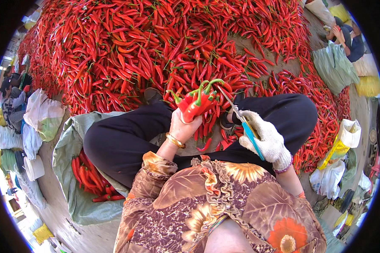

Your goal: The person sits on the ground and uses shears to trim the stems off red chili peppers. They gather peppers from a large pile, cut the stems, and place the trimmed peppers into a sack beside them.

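A bunch of red chili peppers [195, 108] with curved green stems is gripped in my bare left hand [183, 129], a gold bangle at its wrist. The stems point up and away from me. My right hand [271, 142], in a white knit glove, is closed around a pair of scissors [252, 141] with blue handles. Their blades reach up and left, tips close beside the stems; whether they touch cannot be made out. Behind both hands rises a large pile of red chili peppers [126, 55].
At my left a green woven sack [74, 185] lies partly open with stemless-looking peppers [90, 177] inside. My bent legs [118, 139] frame the work space. Several sacks [334, 67] stand around the pile. Other people sit at far left and upper right [352, 40].
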